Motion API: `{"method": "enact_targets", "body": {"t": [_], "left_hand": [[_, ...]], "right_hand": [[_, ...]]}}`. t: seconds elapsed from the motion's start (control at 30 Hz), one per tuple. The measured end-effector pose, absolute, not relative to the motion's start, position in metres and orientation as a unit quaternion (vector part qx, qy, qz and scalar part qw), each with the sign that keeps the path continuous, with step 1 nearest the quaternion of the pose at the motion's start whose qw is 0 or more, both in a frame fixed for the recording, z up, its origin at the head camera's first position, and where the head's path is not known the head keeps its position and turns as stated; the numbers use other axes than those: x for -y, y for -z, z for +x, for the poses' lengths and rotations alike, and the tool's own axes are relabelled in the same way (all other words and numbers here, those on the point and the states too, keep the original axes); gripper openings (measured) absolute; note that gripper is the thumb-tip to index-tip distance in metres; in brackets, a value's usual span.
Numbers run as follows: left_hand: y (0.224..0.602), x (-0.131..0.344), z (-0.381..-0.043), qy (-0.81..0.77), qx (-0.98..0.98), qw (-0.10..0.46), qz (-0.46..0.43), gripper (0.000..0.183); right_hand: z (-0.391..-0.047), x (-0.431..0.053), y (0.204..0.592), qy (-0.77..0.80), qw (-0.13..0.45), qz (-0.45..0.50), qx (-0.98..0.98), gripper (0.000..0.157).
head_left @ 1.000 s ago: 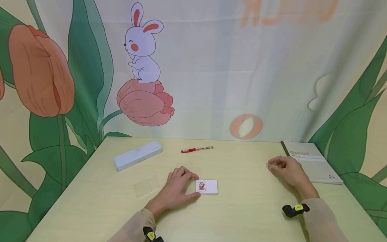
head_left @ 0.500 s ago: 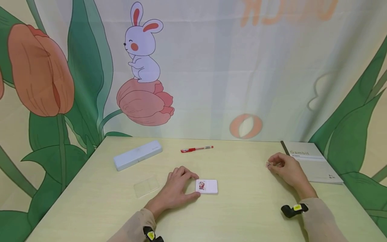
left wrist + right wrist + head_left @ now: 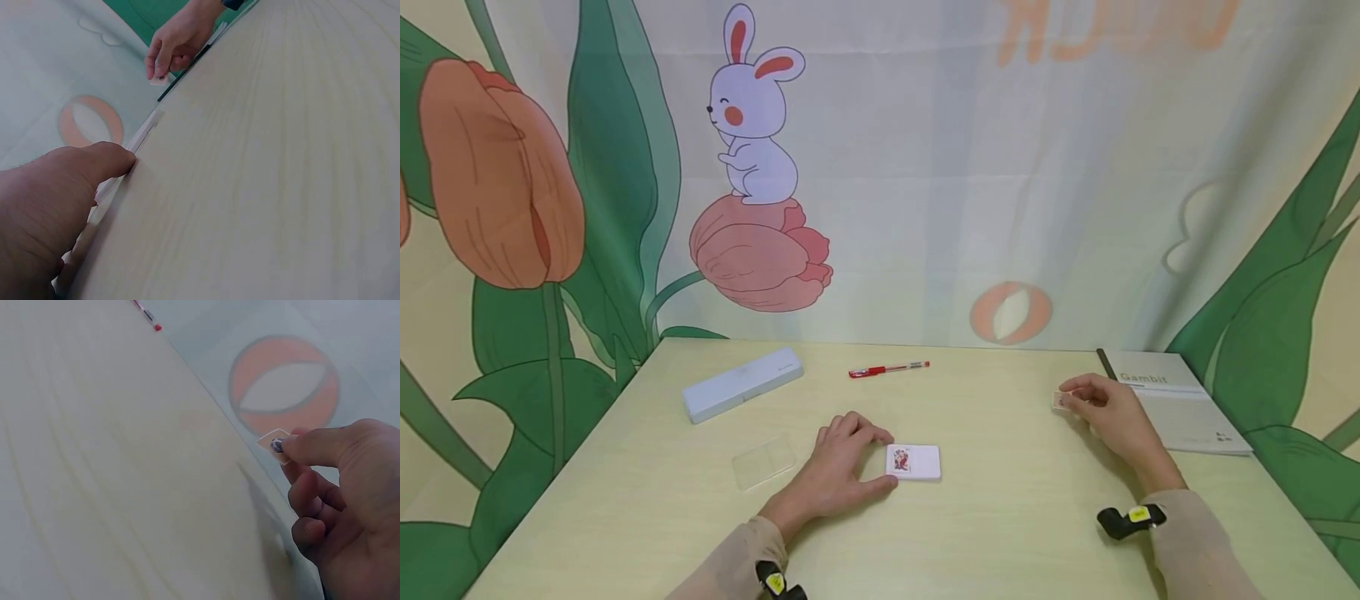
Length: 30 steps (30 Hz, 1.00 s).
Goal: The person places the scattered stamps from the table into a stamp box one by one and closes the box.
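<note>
In the head view, my left hand [image 3: 842, 467] holds a small white rectangular block [image 3: 925, 462] on the table, thumb at its near edge and a finger at its far edge. A colourful picture sticker [image 3: 902, 459] lies on the left half of that block. The left thumb [image 3: 112, 161] shows against its thin side in the left wrist view. Over to the right, my right hand [image 3: 1112, 421] pinches a small pale square sticker [image 3: 275, 444] with a dark picture on it between thumb and forefinger, raised above the table. Its other fingers are curled in.
A clear plastic lid [image 3: 763, 463] lies left of my left hand. Behind it are a light blue pencil case [image 3: 743, 387] and a red pen [image 3: 889, 370]. A "Gambit" notebook [image 3: 1195, 417] lies at the right, partly behind my right hand. A printed curtain [image 3: 910, 167] hangs behind the table.
My right hand has shifted slightly up and to the left with the small sticker, which shows more beyond the fingertips. The left hand and the white block have stayed put.
</note>
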<state>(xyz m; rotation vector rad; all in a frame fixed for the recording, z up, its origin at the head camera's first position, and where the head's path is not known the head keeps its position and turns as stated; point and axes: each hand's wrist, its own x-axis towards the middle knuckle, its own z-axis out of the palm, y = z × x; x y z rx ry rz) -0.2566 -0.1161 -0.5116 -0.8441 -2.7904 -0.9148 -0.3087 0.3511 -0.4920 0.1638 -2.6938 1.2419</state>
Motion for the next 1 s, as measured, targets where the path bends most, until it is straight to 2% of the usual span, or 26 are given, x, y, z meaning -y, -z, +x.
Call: {"method": "enact_targets", "body": {"t": [0.27,0.53,1.0], "left_hand": [[0.513,0.116,-0.258,0.297,0.913,0.043,-0.276,0.053],[0.512,0.116,-0.257,0.298,0.914,0.040,-0.273,0.053],[0.512,0.116,-0.257,0.299,0.913,0.039,-0.274,0.052]], "right_hand": [[-0.309,-0.335,0.478,-0.463,0.099,0.086,0.877,0.034],[-0.306,-0.314,0.465,-0.509,0.108,0.110,0.847,0.033],[-0.294,-0.276,0.436,-0.558,0.090,0.166,0.808,0.026]]}}
